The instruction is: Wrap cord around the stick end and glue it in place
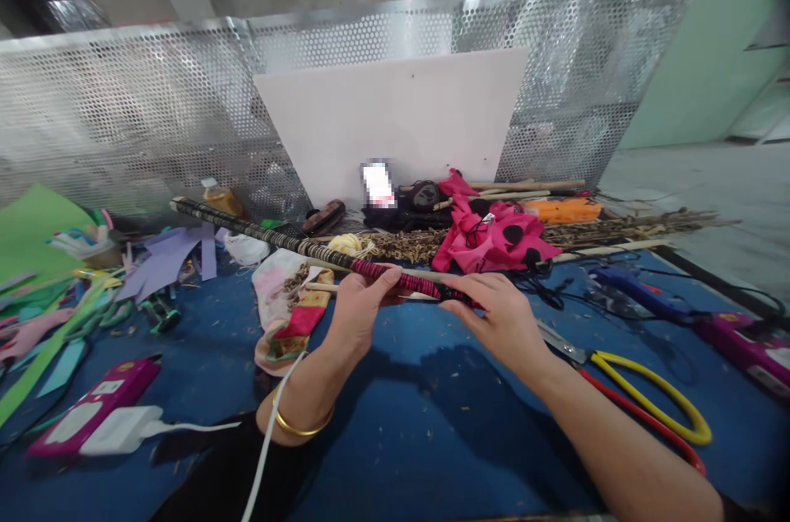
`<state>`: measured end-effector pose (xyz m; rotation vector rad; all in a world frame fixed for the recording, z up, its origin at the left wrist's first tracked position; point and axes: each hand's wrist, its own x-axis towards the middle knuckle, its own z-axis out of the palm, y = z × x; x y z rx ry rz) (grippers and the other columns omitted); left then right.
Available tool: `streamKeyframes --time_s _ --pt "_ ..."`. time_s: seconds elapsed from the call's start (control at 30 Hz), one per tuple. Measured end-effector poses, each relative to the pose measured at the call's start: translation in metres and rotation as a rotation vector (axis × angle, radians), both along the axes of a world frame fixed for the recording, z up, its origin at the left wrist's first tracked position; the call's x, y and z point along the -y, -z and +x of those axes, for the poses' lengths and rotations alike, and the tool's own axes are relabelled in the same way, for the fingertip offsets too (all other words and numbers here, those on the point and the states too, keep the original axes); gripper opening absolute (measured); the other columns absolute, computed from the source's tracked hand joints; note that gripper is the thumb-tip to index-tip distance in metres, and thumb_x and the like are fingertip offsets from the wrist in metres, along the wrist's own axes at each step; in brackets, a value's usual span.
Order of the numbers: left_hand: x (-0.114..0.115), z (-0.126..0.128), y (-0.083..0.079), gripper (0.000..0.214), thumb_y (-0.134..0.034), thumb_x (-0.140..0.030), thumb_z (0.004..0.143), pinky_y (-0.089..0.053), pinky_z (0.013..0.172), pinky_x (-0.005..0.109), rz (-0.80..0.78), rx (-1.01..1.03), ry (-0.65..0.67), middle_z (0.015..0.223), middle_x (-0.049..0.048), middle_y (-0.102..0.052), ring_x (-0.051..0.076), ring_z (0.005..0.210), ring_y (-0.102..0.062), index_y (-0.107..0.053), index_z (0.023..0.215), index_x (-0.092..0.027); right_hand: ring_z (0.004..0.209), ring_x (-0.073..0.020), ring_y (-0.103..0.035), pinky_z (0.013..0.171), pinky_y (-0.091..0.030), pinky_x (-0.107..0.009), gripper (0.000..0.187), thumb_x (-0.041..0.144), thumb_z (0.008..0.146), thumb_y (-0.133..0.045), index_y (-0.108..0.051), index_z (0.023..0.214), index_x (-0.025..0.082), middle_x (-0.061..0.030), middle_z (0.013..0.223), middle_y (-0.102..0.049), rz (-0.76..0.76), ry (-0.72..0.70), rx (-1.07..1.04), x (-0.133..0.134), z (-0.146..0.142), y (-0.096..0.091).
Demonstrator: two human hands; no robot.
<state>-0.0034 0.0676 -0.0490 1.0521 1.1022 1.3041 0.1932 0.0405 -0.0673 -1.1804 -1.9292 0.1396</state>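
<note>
A long stick (271, 238) wrapped in striped black-and-tan cloth runs from upper left toward the centre, where its wrapping turns pink and black. My left hand (361, 304) is closed round the stick at the pink section. My right hand (497, 312) pinches the pink-wrapped end between thumb and fingers. Both hands hover just above the blue table (401, 423). A gold bangle (299, 427) sits on my left wrist.
Yellow-and-red handled scissors (642, 403) lie right of my right arm. Pink spotted fabric (494, 238), dried twigs (617, 230) and bamboo sticks lie behind. A pink glue gun (741, 341) is at right, a pink device with white plug (92, 415) at left, beside paper scraps (166, 258). Perforated metal screen (123, 110) behind.
</note>
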Motion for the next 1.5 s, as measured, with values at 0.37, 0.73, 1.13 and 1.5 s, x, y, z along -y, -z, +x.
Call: streamKeyframes --time_s 0.37,0.73,1.13,1.5 --pt "0.008 0.009 -0.004 0.030 -0.080 -0.036 0.064 -0.054 0.064 0.026 0.099 0.074 -0.050 0.067 0.0007 -0.069 0.014 0.063 -0.064 -0.065 0.077 -0.014 0.080 -0.0226 -0.068 0.072 -0.051 -0.033 0.028 0.038 0.089 -0.052 -0.075 0.086 0.023 -0.0038 0.085 -0.075 -0.311 -0.127 -0.278 -0.001 -0.006 0.006" --pt "0.004 0.006 -0.003 0.033 -0.081 -0.039 0.060 -0.052 0.055 0.025 0.040 0.022 -0.128 0.061 0.0000 -0.067 0.013 0.054 -0.060 -0.064 0.071 -0.013 0.076 -0.0195 -0.062 0.068 -0.046 -0.029 0.025 0.041 0.083 -0.058 -0.069 0.092 0.020 -0.0028 0.082 -0.071 -0.450 -0.183 -0.240 0.001 -0.008 0.003" --pt "0.009 0.009 -0.002 0.033 -0.072 -0.040 0.071 -0.053 0.055 0.025 0.046 -0.013 0.013 0.069 0.0016 -0.071 0.015 0.056 -0.065 -0.060 0.087 -0.014 0.068 -0.0165 -0.060 0.072 -0.043 -0.028 0.042 0.044 0.091 -0.042 -0.062 0.066 0.017 -0.0029 0.064 -0.065 -0.668 -0.344 -0.475 -0.002 -0.009 0.005" --pt "0.008 0.010 0.002 0.029 -0.075 -0.037 0.069 -0.052 0.056 0.024 0.077 0.010 -0.048 0.068 0.0004 -0.069 0.015 0.061 -0.065 -0.065 0.083 -0.014 0.063 -0.0165 -0.060 0.059 -0.044 -0.027 0.021 0.036 0.084 -0.057 -0.068 0.090 0.019 -0.0015 0.072 -0.068 -0.447 -0.131 -0.291 0.004 -0.009 0.002"
